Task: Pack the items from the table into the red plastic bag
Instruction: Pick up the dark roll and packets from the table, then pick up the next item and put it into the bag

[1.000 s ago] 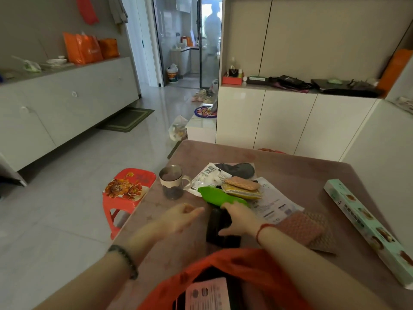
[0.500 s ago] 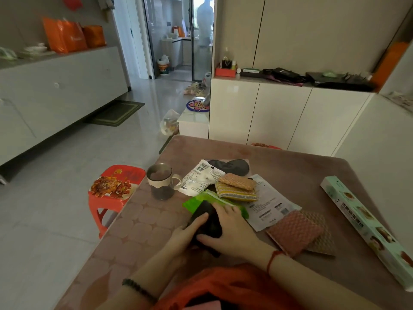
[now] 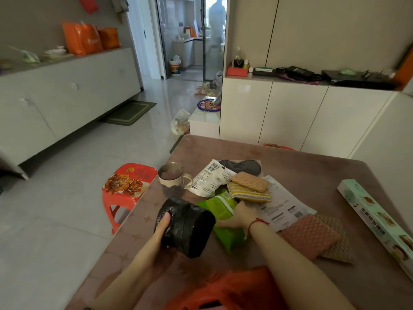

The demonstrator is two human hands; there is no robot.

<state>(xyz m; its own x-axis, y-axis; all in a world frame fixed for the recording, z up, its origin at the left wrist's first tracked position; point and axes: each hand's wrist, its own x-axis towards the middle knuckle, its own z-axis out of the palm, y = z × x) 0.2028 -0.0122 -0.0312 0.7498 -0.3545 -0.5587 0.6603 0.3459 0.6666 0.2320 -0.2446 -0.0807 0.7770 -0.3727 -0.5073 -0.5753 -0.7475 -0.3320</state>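
Note:
My left hand grips a black roll of plastic bags, lifted off the table. My right hand rests on a green packet lying on the brown table, fingers on its upper part. The red plastic bag lies open at the near edge, below both forearms. Beyond the packet lie a tan sponge, a yellow scouring pad, white printed packets, a dark eye mask, and pink and brown pads to the right.
A cup with dark liquid stands near the table's left edge. A long mint-green box lies along the right side. A red stool stands on the floor left of the table. White cabinets stand behind; a person is in the far doorway.
Both hands closed on the black roll, then my left hand lifted it up and to the left. My right hand let go of it and moved onto the green packet.

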